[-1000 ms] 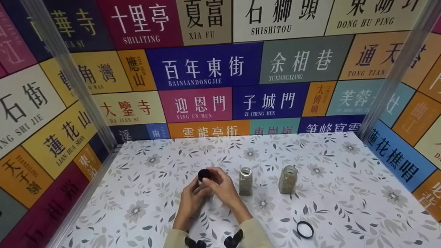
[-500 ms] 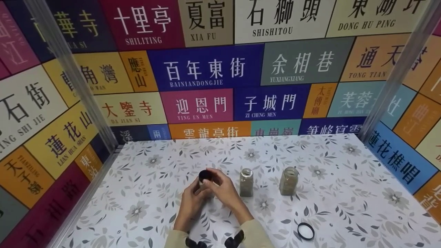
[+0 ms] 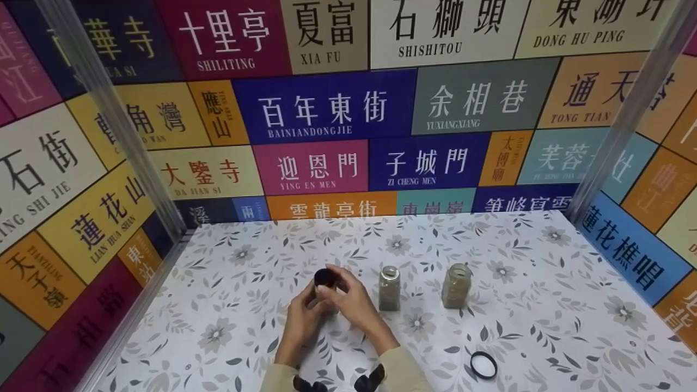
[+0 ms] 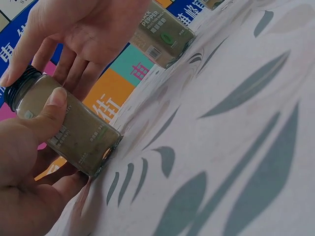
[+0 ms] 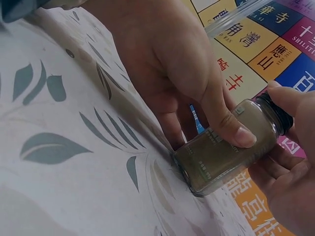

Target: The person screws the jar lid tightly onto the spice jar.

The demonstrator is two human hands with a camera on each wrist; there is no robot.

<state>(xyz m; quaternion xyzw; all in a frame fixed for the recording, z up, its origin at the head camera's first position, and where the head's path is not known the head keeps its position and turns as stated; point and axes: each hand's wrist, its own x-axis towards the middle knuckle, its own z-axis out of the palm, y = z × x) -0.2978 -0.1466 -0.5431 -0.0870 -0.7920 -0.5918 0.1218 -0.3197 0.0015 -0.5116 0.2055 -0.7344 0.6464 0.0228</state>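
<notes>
Left of the table's middle, a square glass spice jar of brownish powder stands at the tabletop with a black screw lid on its mouth. My left hand grips the jar's body, thumb across the label. At the top, my right hand holds the lid's edge between thumb and fingers. Both wrist views show the jar's lower edge right at the cloth. Just right of my hands stands a similar jar without a lid, its label reading "PEPPER" in the left wrist view.
Farther right is another lidless jar of powder. Near the front right lies a loose round black lid with a white middle. A leaf-patterned cloth covers the table. Colourful sign-printed walls and clear posts border it.
Both hands keep the same hold on the jar and its lid; the right thumb has shifted slightly at the lid's near edge. The head view has moved a little.
</notes>
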